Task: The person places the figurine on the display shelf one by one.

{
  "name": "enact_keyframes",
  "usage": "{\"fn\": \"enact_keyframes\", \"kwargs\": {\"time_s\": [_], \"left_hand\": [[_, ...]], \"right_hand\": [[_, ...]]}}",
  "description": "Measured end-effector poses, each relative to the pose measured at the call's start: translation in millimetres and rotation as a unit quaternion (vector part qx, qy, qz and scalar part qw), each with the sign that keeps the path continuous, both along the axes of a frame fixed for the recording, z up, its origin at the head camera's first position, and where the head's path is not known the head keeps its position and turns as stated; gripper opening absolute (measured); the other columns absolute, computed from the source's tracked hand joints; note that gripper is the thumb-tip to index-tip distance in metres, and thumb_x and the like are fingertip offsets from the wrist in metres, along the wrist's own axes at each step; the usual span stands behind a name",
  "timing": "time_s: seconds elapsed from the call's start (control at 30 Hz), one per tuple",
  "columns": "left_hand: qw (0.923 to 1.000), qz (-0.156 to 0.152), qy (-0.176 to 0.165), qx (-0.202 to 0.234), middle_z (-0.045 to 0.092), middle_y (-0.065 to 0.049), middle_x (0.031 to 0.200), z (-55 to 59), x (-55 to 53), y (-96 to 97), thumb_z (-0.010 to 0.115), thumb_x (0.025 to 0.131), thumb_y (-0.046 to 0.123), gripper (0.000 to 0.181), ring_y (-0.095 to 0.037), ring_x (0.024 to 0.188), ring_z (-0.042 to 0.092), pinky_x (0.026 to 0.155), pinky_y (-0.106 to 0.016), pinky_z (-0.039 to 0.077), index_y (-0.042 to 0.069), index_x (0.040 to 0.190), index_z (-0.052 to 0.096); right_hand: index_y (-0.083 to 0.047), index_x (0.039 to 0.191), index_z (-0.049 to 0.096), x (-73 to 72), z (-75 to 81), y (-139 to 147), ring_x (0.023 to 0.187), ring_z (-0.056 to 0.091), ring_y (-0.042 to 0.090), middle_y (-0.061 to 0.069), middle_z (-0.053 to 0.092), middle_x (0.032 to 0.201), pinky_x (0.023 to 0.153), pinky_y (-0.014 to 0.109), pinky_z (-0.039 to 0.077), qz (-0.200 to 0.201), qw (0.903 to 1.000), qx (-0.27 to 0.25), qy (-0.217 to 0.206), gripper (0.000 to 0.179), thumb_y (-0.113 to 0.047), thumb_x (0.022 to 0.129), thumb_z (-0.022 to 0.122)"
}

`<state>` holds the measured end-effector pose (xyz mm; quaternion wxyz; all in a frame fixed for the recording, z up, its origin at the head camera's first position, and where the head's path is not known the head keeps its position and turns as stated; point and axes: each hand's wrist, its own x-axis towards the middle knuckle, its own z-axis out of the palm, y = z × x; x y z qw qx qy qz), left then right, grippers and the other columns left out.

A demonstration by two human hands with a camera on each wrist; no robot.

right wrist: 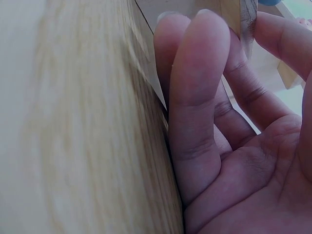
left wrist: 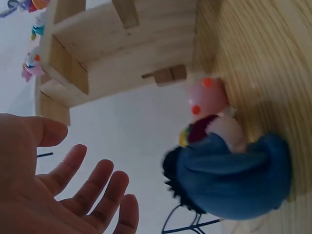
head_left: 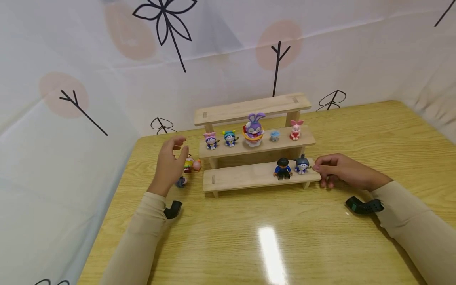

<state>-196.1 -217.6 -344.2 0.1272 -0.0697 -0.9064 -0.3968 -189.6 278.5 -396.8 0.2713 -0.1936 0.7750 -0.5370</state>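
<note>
My left hand (head_left: pixel 170 166) is raised above the table at the shelf's left end, fingers spread and loosely bent, holding nothing. Close to it on the table lie a blue figurine with a dark mane (left wrist: pixel 234 175), a pink-headed figurine (left wrist: pixel 208 95) and a yellow-and-red one (head_left: pixel 188 163). At the other end, my right hand (head_left: pixel 343 171) pinches the end of the lowest board of a three-tier wooden shelf (head_left: pixel 238 177), its other fingers curled. Beside that thumb sits a dark grey-capped figurine (head_left: pixel 302 164), and a black-haired toy figure in blue (head_left: pixel 283 169) is left of it.
The middle tier carries a pink-bowed figurine (head_left: pixel 211 141), a teal-capped one (head_left: pixel 230 138), a purple rabbit (head_left: pixel 254 130), a small blue piece (head_left: pixel 274 136) and a pink-and-red piglet (head_left: pixel 295 130). A patterned white cloth (head_left: pixel 228 71) hangs behind the table (head_left: pixel 221 237).
</note>
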Motion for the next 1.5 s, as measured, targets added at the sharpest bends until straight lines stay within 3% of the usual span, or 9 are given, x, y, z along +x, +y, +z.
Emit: {"fn": "enact_keyframes", "kwargs": {"time_s": [0.27, 0.43, 0.57, 0.7, 0.87, 1.03, 1.5], "left_hand": [[0.9957, 0.005, -0.083, -0.041, 0.051, -0.021, 0.139, -12.5, -9.3, -15.2, 0.053, 0.104, 0.027, 0.044, -0.037, 0.122, 0.050, 0.098, -0.053, 0.046, 0.011, 0.145, 0.047], [0.9853, 0.001, -0.149, -0.085, 0.048, -0.021, 0.143, -15.2, -11.8, -18.0, 0.052, 0.105, 0.032, 0.053, -0.038, 0.125, 0.051, 0.097, -0.053, 0.049, 0.011, 0.152, 0.039], [0.9766, -0.012, -0.183, -0.113, 0.047, -0.023, 0.144, -19.2, -14.3, -19.6, 0.052, 0.105, 0.035, 0.058, -0.039, 0.124, 0.053, 0.096, -0.052, 0.051, 0.010, 0.154, 0.036], [0.9710, -0.020, -0.195, -0.138, 0.045, -0.026, 0.144, -23.1, -15.1, -21.2, 0.055, 0.104, 0.035, 0.062, -0.039, 0.122, 0.055, 0.096, -0.052, 0.051, 0.006, 0.155, 0.034], [0.9677, -0.029, -0.210, -0.137, 0.046, -0.028, 0.144, -26.2, -15.5, -23.0, 0.056, 0.104, 0.036, 0.064, -0.040, 0.127, 0.053, 0.101, -0.053, 0.048, 0.004, 0.154, 0.033], [0.9652, -0.031, -0.218, -0.141, 0.056, -0.024, 0.129, -27.7, -16.7, -23.7, 0.056, 0.103, 0.033, 0.062, -0.033, 0.110, 0.058, 0.089, -0.045, 0.051, 0.005, 0.154, 0.034], [0.9676, -0.020, -0.210, -0.139, 0.059, -0.020, 0.119, -29.9, -18.0, -22.0, 0.058, 0.102, 0.033, 0.060, -0.028, 0.097, 0.057, 0.080, -0.040, 0.048, 0.007, 0.152, 0.037]], "right_hand": [[0.002, 0.104, 0.058, -0.5, -0.1, -1, 0.074, 0.067, 0.026, 0.014, 0.066, 0.085, 0.063, 0.037, 0.057, 0.004, 1.0000, -0.005, 0.001, 0.028, -0.024, 0.108, 0.046], [0.002, 0.104, 0.058, 0.0, -0.9, 0, 0.074, 0.067, 0.027, 0.015, 0.066, 0.086, 0.063, 0.038, 0.057, 0.000, 1.0000, 0.000, 0.001, 0.030, -0.025, 0.108, 0.046], [0.002, 0.103, 0.058, 0.0, -2.1, 2, 0.074, 0.067, 0.028, 0.016, 0.065, 0.087, 0.063, 0.039, 0.057, 0.000, 1.0000, 0.001, 0.002, 0.030, -0.025, 0.109, 0.046], [0.001, 0.103, 0.058, 0.4, -1.7, 1, 0.074, 0.067, 0.028, 0.017, 0.065, 0.087, 0.063, 0.039, 0.057, 0.004, 1.0000, -0.004, 0.004, 0.029, -0.025, 0.109, 0.045], [0.000, 0.105, 0.059, 0.8, -0.1, 0, 0.074, 0.067, 0.027, 0.014, 0.066, 0.086, 0.063, 0.038, 0.058, 0.004, 0.9999, -0.009, 0.005, 0.027, -0.023, 0.109, 0.045], [-0.001, 0.106, 0.060, 1.7, 1.5, -1, 0.074, 0.067, 0.025, 0.012, 0.065, 0.085, 0.063, 0.037, 0.058, 0.002, 0.9999, -0.012, 0.003, 0.025, -0.021, 0.109, 0.046], [0.000, 0.102, 0.059, 1.6, 2.3, -2, 0.074, 0.068, 0.025, 0.012, 0.065, 0.084, 0.062, 0.036, 0.057, 0.000, 1.0000, -0.007, 0.002, 0.026, -0.022, 0.108, 0.046]]}}
